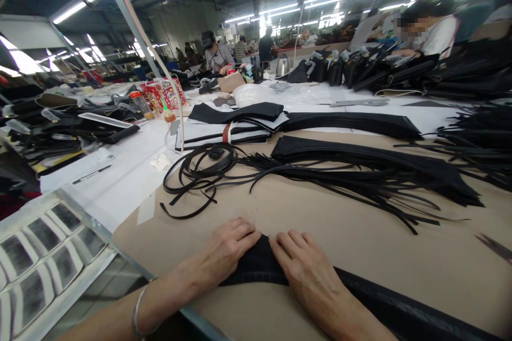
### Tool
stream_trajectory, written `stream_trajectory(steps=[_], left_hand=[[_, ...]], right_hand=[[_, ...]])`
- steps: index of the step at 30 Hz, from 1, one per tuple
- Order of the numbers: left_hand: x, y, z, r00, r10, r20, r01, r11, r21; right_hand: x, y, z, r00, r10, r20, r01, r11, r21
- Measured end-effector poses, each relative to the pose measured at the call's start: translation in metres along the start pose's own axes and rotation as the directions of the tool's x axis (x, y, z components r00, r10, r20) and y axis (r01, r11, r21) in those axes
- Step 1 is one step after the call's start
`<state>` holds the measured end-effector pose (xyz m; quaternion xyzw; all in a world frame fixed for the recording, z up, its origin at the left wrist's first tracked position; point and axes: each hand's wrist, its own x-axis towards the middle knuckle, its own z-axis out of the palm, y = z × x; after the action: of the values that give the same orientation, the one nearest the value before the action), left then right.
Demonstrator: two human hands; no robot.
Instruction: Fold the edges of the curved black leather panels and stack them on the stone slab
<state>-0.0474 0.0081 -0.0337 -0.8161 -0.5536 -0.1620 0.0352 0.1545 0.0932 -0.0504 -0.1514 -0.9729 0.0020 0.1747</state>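
Note:
A long, curved black leather-like piece point(263, 262) lies on the tan work sheet near the front edge of the table. My left hand point(230, 248) is closed on its left part, with the fingers curled along the far edge. Close beside it, my right hand point(308, 269) is closed on the same piece, its bent fingers at that edge too. Between the hands a short stretch of black surface shows. Both sets of fingertips are partly hidden. The piece runs on under my right forearm toward the lower right.
Beyond my hands lie coiled black strips point(200, 170) and a stack of curved black pieces point(360, 157). Scissors point(496, 248) rest at the right edge. A tray of framed dark pieces point(44, 256) is at left. A hanging hose point(176, 90) drops to the table. Other people work farther back.

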Motion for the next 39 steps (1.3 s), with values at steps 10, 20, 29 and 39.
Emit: stream_trajectory(steps=[10,20,29,39], left_hand=[[-0.013,-0.003,-0.006,0.998,0.024,-0.050,-0.021,0.998,0.061],[-0.008,0.002,0.002,0.996,-0.031,0.088,0.037,0.997,-0.063],[-0.001,0.005,0.002,0.988,-0.042,0.151,0.044,0.999,-0.014],[0.005,0.008,-0.001,0.994,-0.014,0.112,0.011,1.000,0.029]], right_hand=[[0.001,-0.003,-0.002,1.000,-0.011,-0.004,0.011,1.000,-0.018],[-0.003,0.006,-0.004,0.999,-0.033,-0.026,0.033,0.999,0.022],[-0.029,0.030,-0.020,0.997,-0.056,0.046,0.051,0.995,0.089],[-0.036,0.029,-0.024,0.993,-0.048,0.109,0.043,0.998,0.046]])
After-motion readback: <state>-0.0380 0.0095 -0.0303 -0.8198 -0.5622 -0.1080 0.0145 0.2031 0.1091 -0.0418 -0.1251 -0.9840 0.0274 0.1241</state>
